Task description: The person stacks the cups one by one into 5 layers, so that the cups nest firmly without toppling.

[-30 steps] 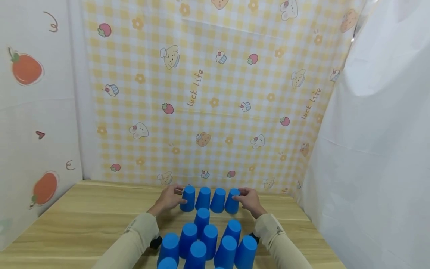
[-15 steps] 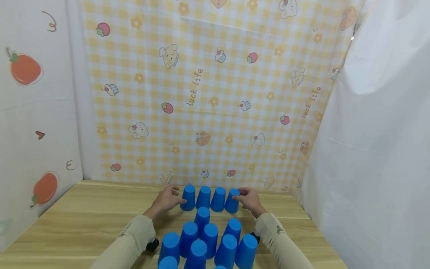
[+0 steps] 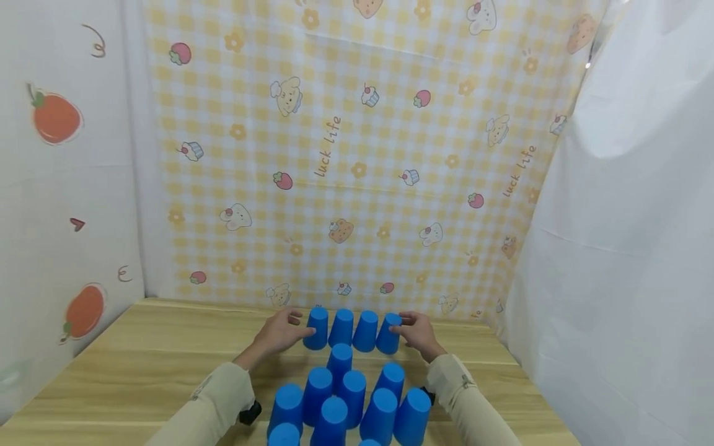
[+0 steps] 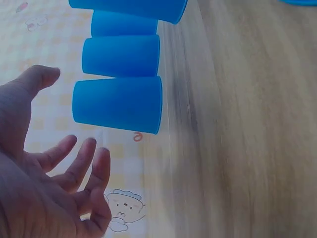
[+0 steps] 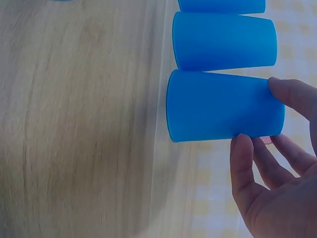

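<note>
Several blue cups stand upside down in a row near the back of the table. At its left end, my left hand [image 3: 279,332] is beside the end cup [image 3: 317,329]. In the left wrist view the thumb [image 4: 47,77] and spread fingers stand apart from that cup [image 4: 118,105]. My right hand [image 3: 418,332] holds the right end cup [image 3: 388,334]. The right wrist view shows its thumb near the closed end of the cup [image 5: 223,106] and a fingertip [image 5: 241,141] against its side. Two middle cups, such as this one [image 3: 365,332], stand between them.
More upside-down blue cups stand nearer on the wooden table [image 3: 167,353], between the forearms, including a single cup [image 3: 340,362] just in front of the row. A checked cloth [image 3: 362,204] hangs behind the table, with white cloth [image 3: 602,248] at the right.
My left hand has drawn slightly left, its fingers coming away from the left end cup. The right hand stays at its cup. The head view has shifted a little.
</note>
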A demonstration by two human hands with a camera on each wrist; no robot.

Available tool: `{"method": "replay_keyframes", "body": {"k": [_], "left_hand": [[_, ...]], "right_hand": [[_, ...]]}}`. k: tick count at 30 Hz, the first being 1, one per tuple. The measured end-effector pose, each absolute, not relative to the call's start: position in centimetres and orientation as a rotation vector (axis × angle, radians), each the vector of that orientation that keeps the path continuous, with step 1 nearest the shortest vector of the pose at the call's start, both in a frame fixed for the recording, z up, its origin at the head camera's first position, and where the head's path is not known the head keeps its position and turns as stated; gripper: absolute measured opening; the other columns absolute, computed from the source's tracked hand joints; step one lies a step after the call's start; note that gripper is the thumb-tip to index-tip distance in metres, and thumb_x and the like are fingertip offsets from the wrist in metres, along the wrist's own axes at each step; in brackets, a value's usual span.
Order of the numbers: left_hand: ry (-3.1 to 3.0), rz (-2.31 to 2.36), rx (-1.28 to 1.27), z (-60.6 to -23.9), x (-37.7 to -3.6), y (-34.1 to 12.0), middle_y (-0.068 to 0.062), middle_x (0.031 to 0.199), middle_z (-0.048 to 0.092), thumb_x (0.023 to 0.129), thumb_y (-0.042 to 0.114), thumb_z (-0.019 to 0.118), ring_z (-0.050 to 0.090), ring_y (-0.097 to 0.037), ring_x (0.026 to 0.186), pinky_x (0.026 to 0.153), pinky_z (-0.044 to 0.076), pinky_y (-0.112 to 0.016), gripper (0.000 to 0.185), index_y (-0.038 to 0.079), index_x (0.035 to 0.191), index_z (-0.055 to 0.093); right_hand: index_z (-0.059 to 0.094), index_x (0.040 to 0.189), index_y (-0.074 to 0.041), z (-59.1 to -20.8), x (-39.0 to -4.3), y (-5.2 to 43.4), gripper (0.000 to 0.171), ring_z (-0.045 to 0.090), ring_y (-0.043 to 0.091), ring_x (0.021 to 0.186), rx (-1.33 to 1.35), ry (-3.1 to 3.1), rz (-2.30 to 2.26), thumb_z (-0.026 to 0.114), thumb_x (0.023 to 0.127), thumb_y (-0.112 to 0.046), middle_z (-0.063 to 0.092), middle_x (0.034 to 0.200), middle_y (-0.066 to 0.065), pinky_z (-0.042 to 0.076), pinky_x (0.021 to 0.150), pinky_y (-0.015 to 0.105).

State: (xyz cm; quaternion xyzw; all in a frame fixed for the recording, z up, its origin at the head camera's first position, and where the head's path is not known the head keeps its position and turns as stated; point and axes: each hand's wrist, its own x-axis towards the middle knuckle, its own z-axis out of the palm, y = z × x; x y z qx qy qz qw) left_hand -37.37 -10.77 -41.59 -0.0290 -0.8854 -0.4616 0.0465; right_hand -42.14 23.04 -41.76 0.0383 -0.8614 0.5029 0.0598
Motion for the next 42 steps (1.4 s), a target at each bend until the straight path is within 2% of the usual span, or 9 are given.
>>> {"method": "replay_keyframes", "body": {"k": [6,10,16,21,24,27,31,35,42], "left_hand": [[-2.703,-1.429,-0.100,-41.0,-36.3,-10.7,-0.017,0.125,0.062,0.086,0.041,0.075,0.062,-0.036,0.108,0.081,0.054,-0.050,0.061,0.004,0.131,0.057],[-2.688,-1.443,-0.150,-40.8,-35.5,-10.6,-0.012,0.121,0.064,0.084,0.041,0.077,0.062,-0.032,0.107,0.082,0.054,-0.049,0.059,0.005,0.127,0.060],[-2.627,-1.434,-0.285,-40.8,-34.4,-10.1,-0.008,0.117,0.066,0.084,0.041,0.078,0.061,-0.032,0.110,0.087,0.052,-0.051,0.054,0.005,0.122,0.064],[-2.629,-1.475,-0.426,-41.2,-33.9,-9.9,-0.008,0.117,0.066,0.085,0.035,0.078,0.061,-0.033,0.110,0.086,0.053,-0.047,0.049,0.005,0.120,0.064],[-2.622,-1.505,-0.529,-41.3,-33.7,-10.0,-0.010,0.117,0.065,0.086,0.033,0.077,0.060,-0.033,0.108,0.085,0.053,-0.044,0.047,0.003,0.119,0.064],[-2.609,-1.543,-0.645,-41.1,-33.4,-10.1,-0.012,0.115,0.065,0.088,0.031,0.076,0.062,-0.028,0.100,0.080,0.054,-0.041,0.042,0.003,0.118,0.064],[-2.630,-1.579,-0.803,-40.8,-32.8,-10.0,-0.011,0.114,0.065,0.090,0.030,0.073,0.062,-0.020,0.090,0.074,0.054,-0.036,0.037,0.005,0.117,0.064],[-2.686,-1.557,-0.906,-40.6,-32.1,-9.8,-0.012,0.116,0.064,0.089,0.029,0.074,0.061,-0.019,0.087,0.072,0.054,-0.034,0.040,0.004,0.119,0.064],[-2.742,-1.550,-0.976,-41.0,-31.9,-10.0,-0.013,0.118,0.063,0.085,0.027,0.078,0.060,-0.020,0.086,0.071,0.053,-0.034,0.047,0.002,0.122,0.062]], "right_hand": [[0.052,0.135,0.007,-41.5,-41.9,23.8,0.060,0.062,0.044,0.111,0.166,-2.613,1.540,0.077,0.086,-0.016,0.059,0.127,0.030,0.055,0.080,0.056],[0.050,0.136,0.007,-41.2,-41.5,24.2,0.064,0.061,0.044,0.113,0.141,-2.636,1.464,0.077,0.085,-0.020,0.059,0.127,0.030,0.054,0.085,0.054],[0.051,0.135,0.006,-40.4,-40.9,24.6,0.061,0.063,0.041,0.109,0.152,-2.653,1.404,0.076,0.087,-0.022,0.059,0.127,0.028,0.055,0.083,0.050],[0.054,0.134,0.004,-40.5,-40.4,24.6,0.058,0.065,0.036,0.106,0.201,-2.698,1.419,0.076,0.087,-0.021,0.062,0.125,0.024,0.056,0.081,0.050],[0.056,0.131,0.003,-40.4,-39.7,24.6,0.056,0.066,0.034,0.104,0.279,-2.712,1.423,0.077,0.087,-0.023,0.064,0.122,0.022,0.055,0.082,0.052],[0.057,0.130,0.003,-40.1,-39.0,24.8,0.055,0.066,0.033,0.104,0.403,-2.718,1.432,0.076,0.088,-0.027,0.066,0.120,0.020,0.054,0.081,0.055],[0.058,0.129,0.002,-39.9,-38.4,25.3,0.052,0.066,0.032,0.103,0.553,-2.730,1.435,0.074,0.090,-0.029,0.066,0.119,0.019,0.055,0.077,0.054],[0.058,0.129,0.002,-39.7,-37.9,25.7,0.050,0.067,0.029,0.100,0.653,-2.781,1.419,0.070,0.093,-0.030,0.068,0.117,0.016,0.054,0.078,0.053],[0.056,0.132,0.003,-39.6,-37.5,26.2,0.046,0.068,0.026,0.100,0.833,-2.847,1.467,0.068,0.095,-0.023,0.065,0.122,0.022,0.054,0.077,0.053]]}}
